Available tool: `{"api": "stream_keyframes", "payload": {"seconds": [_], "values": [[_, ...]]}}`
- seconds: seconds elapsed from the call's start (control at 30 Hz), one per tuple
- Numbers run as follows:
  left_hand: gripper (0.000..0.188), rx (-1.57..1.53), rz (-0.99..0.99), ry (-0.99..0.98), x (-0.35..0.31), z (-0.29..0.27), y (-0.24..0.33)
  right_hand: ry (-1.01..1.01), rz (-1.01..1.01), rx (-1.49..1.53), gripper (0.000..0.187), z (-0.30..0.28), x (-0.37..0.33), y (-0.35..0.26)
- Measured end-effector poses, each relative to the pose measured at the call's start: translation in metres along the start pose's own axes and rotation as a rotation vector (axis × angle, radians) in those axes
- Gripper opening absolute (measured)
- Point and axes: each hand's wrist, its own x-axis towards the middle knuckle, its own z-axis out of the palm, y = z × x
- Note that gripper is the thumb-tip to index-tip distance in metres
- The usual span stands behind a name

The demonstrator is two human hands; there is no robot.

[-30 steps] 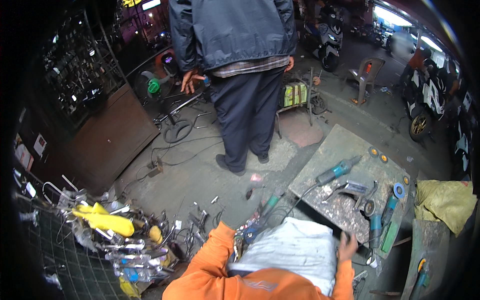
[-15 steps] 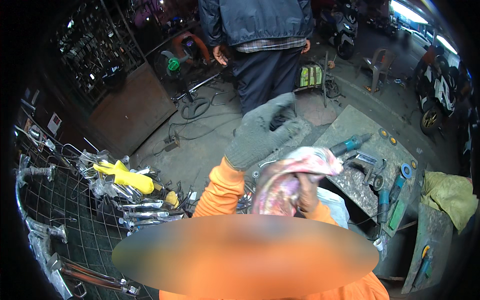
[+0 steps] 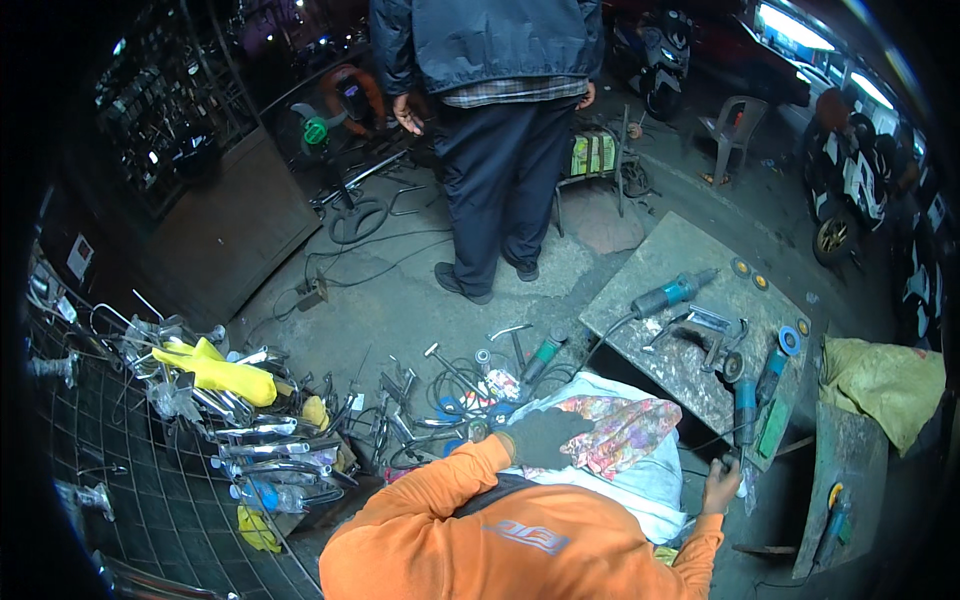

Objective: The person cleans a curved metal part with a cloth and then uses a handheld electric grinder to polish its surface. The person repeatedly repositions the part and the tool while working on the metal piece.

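My left hand (image 3: 545,439), in a grey knit glove, lies over the edge of a pink floral cloth (image 3: 625,428) and grips it. The cloth is spread across a white cloth (image 3: 650,489) on my lap. My bare right hand (image 3: 719,486) is off to the right, beside the low worktable's near corner. Its fingers are curled around a small dark thing too small to make out. Close to it on the table stand a teal angle grinder (image 3: 744,408) and a green block (image 3: 772,430).
The worktable (image 3: 650,245) bears a teal die grinder (image 3: 668,294), a metal bracket (image 3: 708,320) and discs. Wrapped metal levers and yellow gloves (image 3: 225,375) lie left. Another angle grinder (image 3: 545,355) and cables lie on the floor. A person (image 3: 490,150) stands ahead.
The floral cloth has come down from in front of me to my lap. My left hand has lowered onto it; my right hand has let it go and moved right, beside the worktable.
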Motion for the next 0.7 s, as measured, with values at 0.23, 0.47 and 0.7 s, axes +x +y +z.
{"api": "stream_keyframes", "payload": {"seconds": [0.23, 0.47, 0.7], "values": [[0.06, 0.011, 0.058, 0.051, -0.002, -0.065, 0.033, -0.288, -0.607, 0.048, 0.047, 0.086, -0.009, -0.141], [0.069, 0.067, -0.026, 0.026, -0.035, -0.085, 0.016, -0.668, -0.6, 0.01, 0.035, 0.138, -0.047, -0.157], [0.057, -0.333, -0.091, 0.435, 0.006, -0.055, 0.017, -0.474, -0.396, 0.312, 0.012, 0.144, -0.045, -0.136]]}}
